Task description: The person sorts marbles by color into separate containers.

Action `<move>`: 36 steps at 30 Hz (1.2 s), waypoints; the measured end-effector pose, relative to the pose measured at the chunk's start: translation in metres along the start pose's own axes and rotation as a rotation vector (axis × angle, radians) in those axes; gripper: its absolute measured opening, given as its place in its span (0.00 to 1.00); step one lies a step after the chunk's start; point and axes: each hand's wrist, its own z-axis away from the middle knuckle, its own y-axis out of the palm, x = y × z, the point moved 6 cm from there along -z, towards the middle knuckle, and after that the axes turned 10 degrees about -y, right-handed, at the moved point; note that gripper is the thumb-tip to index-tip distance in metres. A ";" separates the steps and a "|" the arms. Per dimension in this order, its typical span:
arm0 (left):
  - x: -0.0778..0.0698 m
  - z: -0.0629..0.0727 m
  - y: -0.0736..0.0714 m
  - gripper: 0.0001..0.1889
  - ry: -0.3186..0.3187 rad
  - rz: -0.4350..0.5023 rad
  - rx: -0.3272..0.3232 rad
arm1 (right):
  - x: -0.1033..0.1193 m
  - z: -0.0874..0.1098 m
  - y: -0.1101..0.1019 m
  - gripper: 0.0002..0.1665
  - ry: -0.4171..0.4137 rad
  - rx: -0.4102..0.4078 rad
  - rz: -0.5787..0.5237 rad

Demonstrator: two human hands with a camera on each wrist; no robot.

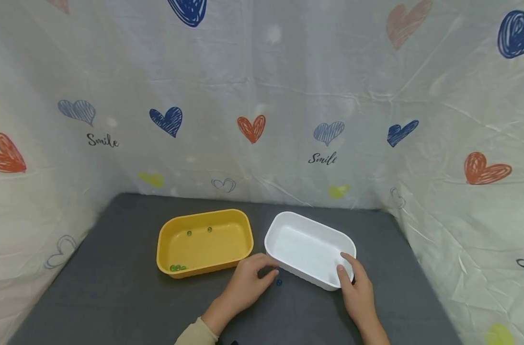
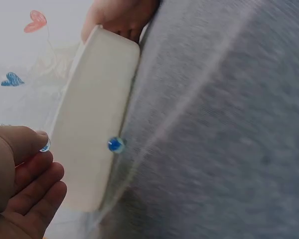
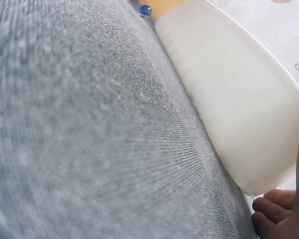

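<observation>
My left hand [image 1: 250, 282] is by the front left corner of the white tray [image 1: 315, 279]. Between its thumb and fingertips it pinches a clear-and-blue marble [image 2: 45, 147], mostly covered by the thumb. Another blue marble [image 1: 279, 282] lies on the grey cloth just in front of the tray; the left wrist view shows this loose marble [image 2: 116, 145] against the tray's outer wall. At the tray's right end my right hand [image 1: 358, 292] grips the rim, with thumb and forefinger over the edge and other fingers [image 3: 274, 211] curled by the outside. No marbles show inside the white tray.
A yellow tray [image 1: 205, 272] stands left of the white one, with several green marbles [image 1: 178, 268] in its front left corner and two more [image 1: 189, 233] toward the back. Grey cloth [image 1: 115, 297] covers the table. A heart-printed curtain [image 1: 283, 177] hangs behind and at both sides.
</observation>
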 end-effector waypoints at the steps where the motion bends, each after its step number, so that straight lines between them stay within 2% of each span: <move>1: -0.002 0.000 -0.001 0.09 -0.001 0.004 0.000 | 0.000 0.000 0.001 0.24 0.000 0.004 0.001; 6: -0.011 -0.001 -0.005 0.09 -0.001 0.031 -0.010 | 0.002 0.000 0.005 0.24 -0.009 0.002 -0.001; 13: -0.026 -0.008 -0.007 0.08 0.005 0.077 -0.032 | 0.005 0.000 0.001 0.21 -0.059 -0.053 -0.040; 16: -0.033 -0.013 -0.007 0.08 -0.008 0.094 -0.051 | 0.005 0.001 -0.001 0.21 -0.056 -0.055 -0.032; 21: -0.042 -0.026 -0.009 0.08 -0.031 0.118 -0.119 | 0.004 0.000 -0.001 0.22 -0.051 -0.045 -0.028; 26: -0.051 -0.042 -0.003 0.08 -0.039 0.144 -0.147 | 0.003 -0.001 -0.004 0.22 -0.054 -0.050 -0.009; 36: -0.048 -0.057 0.004 0.08 -0.087 0.155 -0.183 | 0.004 0.000 -0.001 0.21 -0.074 -0.060 -0.018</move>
